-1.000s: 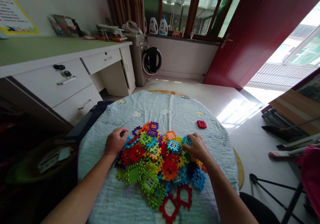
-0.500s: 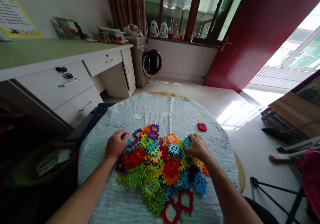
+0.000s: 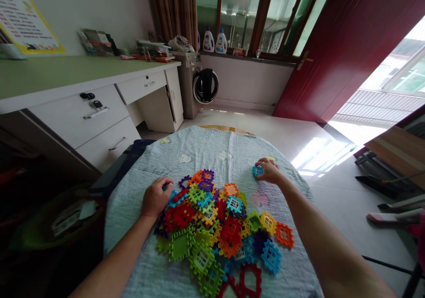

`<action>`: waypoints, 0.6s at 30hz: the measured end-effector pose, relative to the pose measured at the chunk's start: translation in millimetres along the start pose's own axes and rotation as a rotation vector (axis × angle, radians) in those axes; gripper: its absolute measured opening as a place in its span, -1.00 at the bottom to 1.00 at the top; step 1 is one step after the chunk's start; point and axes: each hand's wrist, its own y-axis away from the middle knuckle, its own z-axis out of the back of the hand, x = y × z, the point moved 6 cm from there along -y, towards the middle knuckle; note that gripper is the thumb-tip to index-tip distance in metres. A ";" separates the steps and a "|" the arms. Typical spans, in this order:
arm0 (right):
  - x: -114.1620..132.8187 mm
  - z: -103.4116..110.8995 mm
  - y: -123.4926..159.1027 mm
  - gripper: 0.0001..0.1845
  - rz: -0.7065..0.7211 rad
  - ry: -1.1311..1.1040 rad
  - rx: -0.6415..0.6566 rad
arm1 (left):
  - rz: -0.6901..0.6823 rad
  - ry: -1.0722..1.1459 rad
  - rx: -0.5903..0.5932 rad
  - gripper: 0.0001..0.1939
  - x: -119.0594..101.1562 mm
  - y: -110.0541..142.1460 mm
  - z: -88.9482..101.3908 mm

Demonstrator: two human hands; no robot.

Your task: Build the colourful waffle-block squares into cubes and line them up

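Observation:
In the head view, my right hand [image 3: 268, 172] grips a blue interlocking plastic window block [image 3: 258, 170] above the far right part of the cloth. My left hand [image 3: 156, 197] is closed at the left edge of a heap of toothed blocks; a dark blue bit shows between its fingers, too small to make out. Red blocks [image 3: 230, 236], green blocks [image 3: 182, 245] and a light blue block [image 3: 271, 257] lie overlapping in the heap. An orange block [image 3: 284, 235] sits at its right edge. Red open frames [image 3: 249, 280] lie at the near side.
A pale blue cloth [image 3: 206, 149] covers the round table. Left stands a white desk with drawers [image 3: 99, 125], and beyond it a washing machine [image 3: 191, 83] with its door open. A red door [image 3: 318, 54] and folded furniture [image 3: 396, 156] are on the right.
My right hand has moved away from the heap, to the far right, carrying the blue window block. The red block seen there before is now out of sight. My left hand stays by the heap.

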 end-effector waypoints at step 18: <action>-6.4 -3.7 -0.7 -0.31 0.031 0.055 0.093 | 0.023 -0.009 0.021 -0.74 -6.2 0.1 3.6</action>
